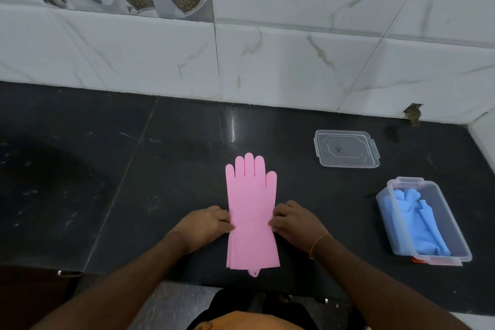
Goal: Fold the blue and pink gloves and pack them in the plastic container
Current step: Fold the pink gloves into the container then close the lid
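Observation:
The pink gloves [251, 203] lie flat and stacked on the black counter, fingers pointing toward the wall, cuffs near the front edge. My left hand [207, 224] pinches the left edge at mid-length. My right hand [293, 218] pinches the right edge opposite it. The blue gloves [417, 222] lie folded inside the clear plastic container [455, 233] at the right side of the counter.
The container's clear lid [347, 149] rests on the counter behind the container, near the wall. The marble-tiled wall [267, 61] runs along the back. The black counter [134, 182] ends at its front edge just below the glove cuffs.

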A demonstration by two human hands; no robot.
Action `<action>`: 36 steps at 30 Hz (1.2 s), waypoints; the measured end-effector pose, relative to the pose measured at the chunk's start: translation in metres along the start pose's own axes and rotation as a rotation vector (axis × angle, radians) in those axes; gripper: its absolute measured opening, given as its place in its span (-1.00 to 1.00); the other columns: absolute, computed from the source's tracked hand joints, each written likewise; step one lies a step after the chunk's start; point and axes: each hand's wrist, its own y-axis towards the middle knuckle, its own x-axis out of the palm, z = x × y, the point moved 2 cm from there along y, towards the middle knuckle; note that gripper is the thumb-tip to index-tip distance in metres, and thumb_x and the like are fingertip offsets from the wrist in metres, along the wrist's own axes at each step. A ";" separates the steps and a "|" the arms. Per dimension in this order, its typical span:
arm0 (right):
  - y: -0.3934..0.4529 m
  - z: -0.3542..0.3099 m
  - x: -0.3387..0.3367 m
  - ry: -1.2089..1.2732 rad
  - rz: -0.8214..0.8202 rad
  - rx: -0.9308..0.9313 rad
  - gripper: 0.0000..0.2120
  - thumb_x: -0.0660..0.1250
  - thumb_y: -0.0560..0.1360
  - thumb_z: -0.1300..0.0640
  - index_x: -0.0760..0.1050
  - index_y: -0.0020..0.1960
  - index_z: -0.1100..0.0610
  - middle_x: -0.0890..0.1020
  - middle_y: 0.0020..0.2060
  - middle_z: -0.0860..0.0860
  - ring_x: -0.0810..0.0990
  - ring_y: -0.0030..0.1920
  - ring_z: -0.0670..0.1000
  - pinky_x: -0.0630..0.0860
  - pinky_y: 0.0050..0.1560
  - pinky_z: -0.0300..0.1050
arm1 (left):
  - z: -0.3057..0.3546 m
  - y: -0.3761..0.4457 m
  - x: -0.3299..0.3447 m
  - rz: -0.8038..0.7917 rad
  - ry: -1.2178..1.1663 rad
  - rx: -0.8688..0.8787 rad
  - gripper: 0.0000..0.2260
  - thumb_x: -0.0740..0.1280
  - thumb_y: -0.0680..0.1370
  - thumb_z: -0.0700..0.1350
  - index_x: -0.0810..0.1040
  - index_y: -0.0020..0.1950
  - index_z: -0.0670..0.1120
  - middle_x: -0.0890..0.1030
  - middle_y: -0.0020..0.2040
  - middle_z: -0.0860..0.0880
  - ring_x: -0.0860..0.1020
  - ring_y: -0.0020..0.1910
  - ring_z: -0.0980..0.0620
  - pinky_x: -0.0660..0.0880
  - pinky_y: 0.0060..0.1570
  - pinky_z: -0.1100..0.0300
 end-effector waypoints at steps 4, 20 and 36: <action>0.003 -0.001 -0.002 -0.091 0.099 -0.074 -0.88 0.45 0.59 -0.02 0.69 0.10 -0.05 0.59 0.19 -0.05 0.52 0.20 0.03 0.63 0.02 -0.10 | 0.021 0.017 0.000 -0.121 -0.080 0.001 -0.53 -0.06 0.73 0.15 0.32 0.54 -0.03 0.37 0.57 -0.13 0.33 0.53 -0.24 0.19 0.55 -0.27; -0.011 -0.010 0.008 0.832 0.018 0.619 -0.93 0.29 0.68 -0.05 0.52 0.04 -0.11 0.71 -0.11 -0.08 0.68 -0.10 -0.04 0.68 0.03 0.06 | -0.128 -0.069 0.016 -0.440 -0.794 0.080 -0.93 0.29 0.74 -0.03 0.53 0.09 0.11 0.73 -0.09 0.16 0.70 -0.12 0.11 0.65 -0.15 0.02; 0.006 -0.009 0.009 0.721 -0.019 0.902 -0.85 0.32 0.60 -0.08 0.55 -0.09 -0.06 0.71 -0.27 -0.07 0.70 -0.41 -0.08 0.58 -0.39 -0.19 | -0.105 -0.042 0.023 -0.458 -0.594 -0.121 -0.84 0.35 0.66 0.02 0.55 -0.11 0.03 0.67 -0.23 0.06 0.62 -0.27 0.13 0.50 -0.29 0.20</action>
